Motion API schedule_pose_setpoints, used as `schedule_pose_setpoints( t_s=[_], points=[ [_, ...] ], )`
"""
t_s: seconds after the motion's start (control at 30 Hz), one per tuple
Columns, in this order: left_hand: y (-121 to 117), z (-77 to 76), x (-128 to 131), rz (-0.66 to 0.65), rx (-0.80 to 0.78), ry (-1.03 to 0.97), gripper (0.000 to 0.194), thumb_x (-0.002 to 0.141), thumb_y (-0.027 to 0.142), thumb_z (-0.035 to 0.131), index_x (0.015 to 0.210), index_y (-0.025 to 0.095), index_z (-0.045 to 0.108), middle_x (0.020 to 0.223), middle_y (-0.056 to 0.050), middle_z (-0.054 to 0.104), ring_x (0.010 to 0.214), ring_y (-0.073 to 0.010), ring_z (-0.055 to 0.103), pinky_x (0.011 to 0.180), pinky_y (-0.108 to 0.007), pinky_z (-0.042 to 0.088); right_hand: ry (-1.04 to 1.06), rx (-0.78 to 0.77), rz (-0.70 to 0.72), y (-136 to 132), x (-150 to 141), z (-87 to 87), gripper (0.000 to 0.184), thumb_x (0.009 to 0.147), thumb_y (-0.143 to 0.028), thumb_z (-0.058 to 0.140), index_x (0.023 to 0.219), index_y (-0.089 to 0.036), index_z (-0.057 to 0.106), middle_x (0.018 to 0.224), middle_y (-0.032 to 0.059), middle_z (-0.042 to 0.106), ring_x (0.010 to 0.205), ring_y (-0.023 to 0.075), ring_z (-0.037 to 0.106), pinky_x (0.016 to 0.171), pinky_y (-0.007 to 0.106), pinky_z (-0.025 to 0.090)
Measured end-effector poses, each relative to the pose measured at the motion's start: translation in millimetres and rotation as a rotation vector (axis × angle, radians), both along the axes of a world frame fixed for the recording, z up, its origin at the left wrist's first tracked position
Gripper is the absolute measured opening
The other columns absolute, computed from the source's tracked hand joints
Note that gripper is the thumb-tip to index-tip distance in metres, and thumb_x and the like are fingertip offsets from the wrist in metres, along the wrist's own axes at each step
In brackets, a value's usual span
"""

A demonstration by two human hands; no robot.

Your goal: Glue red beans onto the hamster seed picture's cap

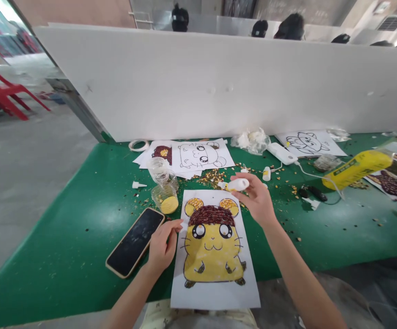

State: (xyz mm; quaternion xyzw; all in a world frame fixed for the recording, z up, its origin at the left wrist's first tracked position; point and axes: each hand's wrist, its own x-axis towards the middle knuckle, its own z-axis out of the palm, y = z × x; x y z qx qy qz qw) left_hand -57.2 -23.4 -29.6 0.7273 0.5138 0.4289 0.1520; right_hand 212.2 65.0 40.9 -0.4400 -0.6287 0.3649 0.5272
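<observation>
My right hand (258, 201) is closed around a small white glue bottle (240, 184), held on its side above the top right corner of the picture, its nozzle to the left. Below lies a white sheet with a hamster picture (212, 256). Dark red beans cover its forehead, corn kernels part of the ears, and yellow grains the body; the feet are dark. My left hand (163, 244) rests at the sheet's left edge with bent, loose fingers, fingertips by the paper and nothing visible in them. A phone (135, 242) lies beside it.
Clear jars (164, 196), one holding yellow grains, stand behind the phone. Scattered kernels (212, 177), a white nozzle cap (138, 185), drawings (198, 155), a tape roll (138, 145) and a yellow bag (358, 169) lie on the green table (71, 237). A white partition (198, 87) rises behind.
</observation>
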Motion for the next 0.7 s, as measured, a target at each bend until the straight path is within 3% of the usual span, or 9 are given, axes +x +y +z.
schedule_pose_setpoints(
  t_s=[0.13,0.3,0.43,0.7],
  points=[
    [0.9,0.1,1.0,-0.001,0.010,0.016,0.025,0.087,0.010,0.040,0.102,0.018,0.057,0.080,-0.004,0.066,0.071,-0.0138,0.063,0.068,-0.025,0.051,-0.061,0.181,-0.001,-48.1,-8.0,42.8,0.033,0.078,-0.021,0.066,0.109,-0.028,0.060,0.110,0.0042,0.064,0.105,0.0216,0.059,0.087,0.039,0.051],
    [0.5,-2.4,0.2,0.016,-0.010,0.020,0.023,0.087,0.012,0.039,0.100,0.019,0.058,0.083,-0.004,0.067,0.072,-0.0143,0.064,0.070,-0.026,0.051,-0.163,0.465,-0.120,-71.3,-3.6,76.8,0.046,0.072,-0.012,0.070,0.113,-0.030,0.061,0.109,0.0037,0.066,0.101,0.0252,0.060,0.080,0.042,0.053],
    [0.3,-3.4,-0.7,0.017,-0.024,0.015,0.023,0.088,0.012,0.039,0.101,0.019,0.057,0.084,-0.004,0.066,0.072,-0.0134,0.064,0.071,-0.026,0.051,-0.139,0.511,-0.114,-75.0,-4.4,85.9,0.049,0.070,-0.007,0.069,0.113,-0.029,0.061,0.109,0.0033,0.066,0.100,0.0258,0.060,0.079,0.043,0.053],
    [-0.1,-2.6,-1.3,0.022,-0.026,0.002,0.024,0.088,0.012,0.040,0.103,0.019,0.057,0.081,-0.003,0.066,0.073,-0.0145,0.064,0.071,-0.026,0.051,-0.195,0.537,-0.150,-78.3,-5.5,87.7,0.050,0.070,-0.007,0.069,0.115,-0.029,0.060,0.109,0.0039,0.065,0.099,0.0275,0.061,0.078,0.045,0.053]
  ],
)
